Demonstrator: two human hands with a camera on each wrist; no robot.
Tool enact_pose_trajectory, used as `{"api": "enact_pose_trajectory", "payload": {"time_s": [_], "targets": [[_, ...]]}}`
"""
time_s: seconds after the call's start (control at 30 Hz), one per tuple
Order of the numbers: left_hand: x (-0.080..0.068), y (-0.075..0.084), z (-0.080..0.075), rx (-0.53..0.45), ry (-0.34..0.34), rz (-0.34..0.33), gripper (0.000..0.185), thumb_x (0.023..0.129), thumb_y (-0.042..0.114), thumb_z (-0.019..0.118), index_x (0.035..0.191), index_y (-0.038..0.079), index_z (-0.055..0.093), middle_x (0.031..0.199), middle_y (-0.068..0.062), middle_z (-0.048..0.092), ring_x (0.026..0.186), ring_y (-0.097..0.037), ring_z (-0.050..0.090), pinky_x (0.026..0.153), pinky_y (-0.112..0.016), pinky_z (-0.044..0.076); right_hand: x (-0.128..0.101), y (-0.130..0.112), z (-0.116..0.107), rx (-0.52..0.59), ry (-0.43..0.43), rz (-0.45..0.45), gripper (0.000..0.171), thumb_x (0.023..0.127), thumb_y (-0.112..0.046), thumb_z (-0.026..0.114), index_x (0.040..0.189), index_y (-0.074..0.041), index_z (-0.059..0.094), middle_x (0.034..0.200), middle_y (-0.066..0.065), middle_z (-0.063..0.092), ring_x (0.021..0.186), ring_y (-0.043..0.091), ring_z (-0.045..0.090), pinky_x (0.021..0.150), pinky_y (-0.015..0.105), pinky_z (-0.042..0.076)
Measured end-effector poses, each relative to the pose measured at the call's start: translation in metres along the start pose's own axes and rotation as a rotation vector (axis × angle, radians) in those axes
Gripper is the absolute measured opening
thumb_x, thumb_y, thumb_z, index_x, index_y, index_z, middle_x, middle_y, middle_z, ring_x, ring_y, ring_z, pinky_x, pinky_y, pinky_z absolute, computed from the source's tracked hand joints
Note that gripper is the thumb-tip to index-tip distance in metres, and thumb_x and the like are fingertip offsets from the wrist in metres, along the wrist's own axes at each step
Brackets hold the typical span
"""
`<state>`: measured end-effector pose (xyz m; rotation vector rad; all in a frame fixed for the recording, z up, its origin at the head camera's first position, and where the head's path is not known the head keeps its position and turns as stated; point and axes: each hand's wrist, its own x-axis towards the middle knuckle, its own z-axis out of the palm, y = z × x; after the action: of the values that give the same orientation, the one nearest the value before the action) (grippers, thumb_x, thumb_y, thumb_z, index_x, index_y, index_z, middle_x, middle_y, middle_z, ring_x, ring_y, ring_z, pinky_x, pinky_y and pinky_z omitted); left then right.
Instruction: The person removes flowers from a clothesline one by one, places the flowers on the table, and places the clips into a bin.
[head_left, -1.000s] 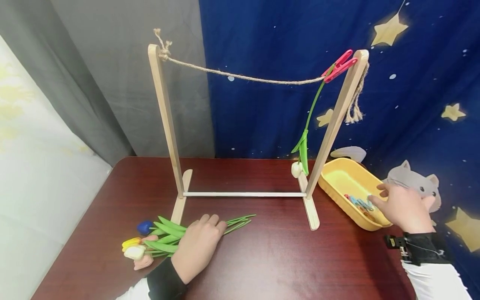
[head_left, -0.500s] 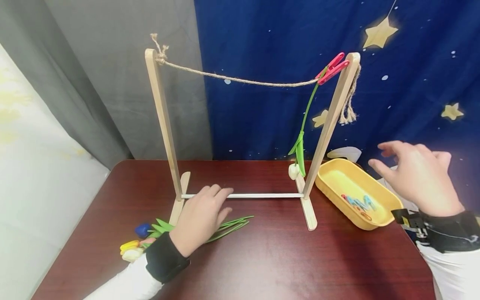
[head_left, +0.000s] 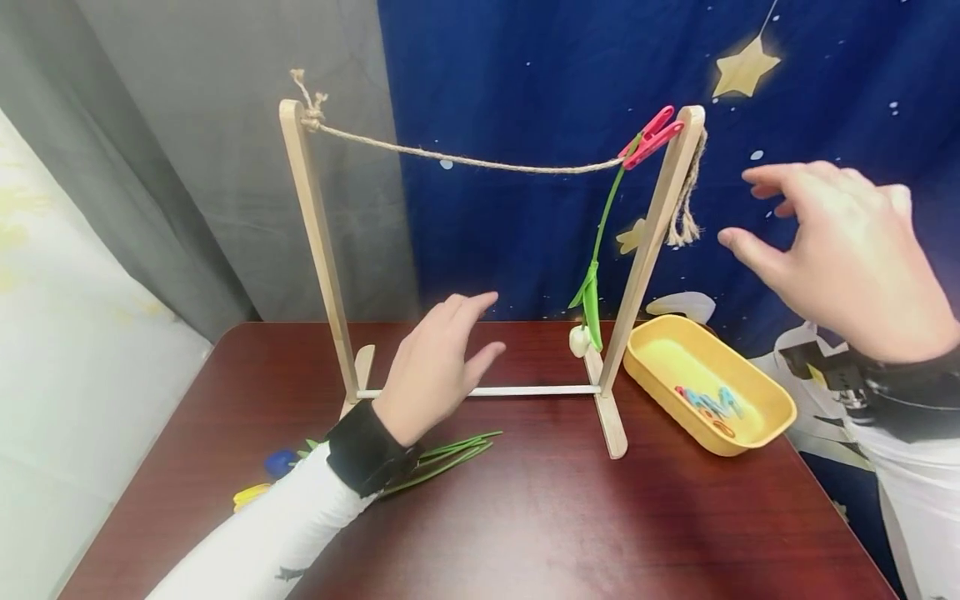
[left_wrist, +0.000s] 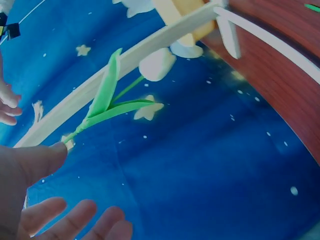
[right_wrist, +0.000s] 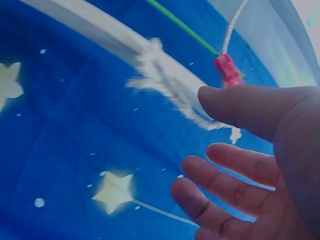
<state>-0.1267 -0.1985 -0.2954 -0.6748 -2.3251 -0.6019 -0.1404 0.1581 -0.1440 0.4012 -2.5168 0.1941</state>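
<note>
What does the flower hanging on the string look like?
The hanging tulip is upside down. It looks artificial: a thin green stem, long green leaves low down, and a white bloom at the bottom, near the rack's right post. A pink clothespin clips its stem end to the rope. Neither hand touches it.

A dark red table carries a wooden rack between the hands, flowers beneath the left wrist and a yellow tray below the right hand.
</note>
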Motion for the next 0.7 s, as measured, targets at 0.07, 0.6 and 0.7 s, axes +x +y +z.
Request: {"api": "enact_pose_trajectory", "payload": {"time_s": [0.07, 0.6, 0.7], "targets": [[0.010, 0.001, 0.001, -0.066, 0.021, -0.015, 0.060, 0.094, 0.022, 0.084, 0.146, 0.007, 0.060, 0.120, -0.008, 0.069, 0.110, -0.023, 0.067, 0.088, -0.037, 0.058, 0.007, -0.007, -0.005, 0.004, 0.017, -0.023, 0.059, 0.096, -0.018, 0.078, 0.146, 0.004, 0.056, 0.126, 0.035, 0.060, 0.115, 0.051, 0.051, 0.090, 0.074, 0.027], [0.085, 0.018, 0.022, -0.496, 0.132, -0.097, 0.060, 0.099, 0.017, 0.078, 0.153, 0.004, 0.053, 0.131, -0.012, 0.065, 0.116, -0.025, 0.065, 0.096, -0.034, 0.056, 0.066, -0.056, -0.028, -0.083, 0.059, -0.273, 0.060, 0.098, -0.015, 0.075, 0.152, 0.001, 0.052, 0.144, 0.034, 0.053, 0.133, 0.056, 0.044, 0.103, 0.074, 0.035], [0.099, 0.021, 0.029, -0.567, 0.157, -0.109, 0.060, 0.100, 0.016, 0.077, 0.153, 0.005, 0.053, 0.134, -0.012, 0.065, 0.118, -0.025, 0.066, 0.097, -0.035, 0.057, 0.071, -0.058, -0.029, -0.103, 0.021, -0.276, 0.059, 0.100, -0.014, 0.073, 0.153, 0.001, 0.051, 0.146, 0.035, 0.051, 0.136, 0.056, 0.042, 0.108, 0.075, 0.033]]}}
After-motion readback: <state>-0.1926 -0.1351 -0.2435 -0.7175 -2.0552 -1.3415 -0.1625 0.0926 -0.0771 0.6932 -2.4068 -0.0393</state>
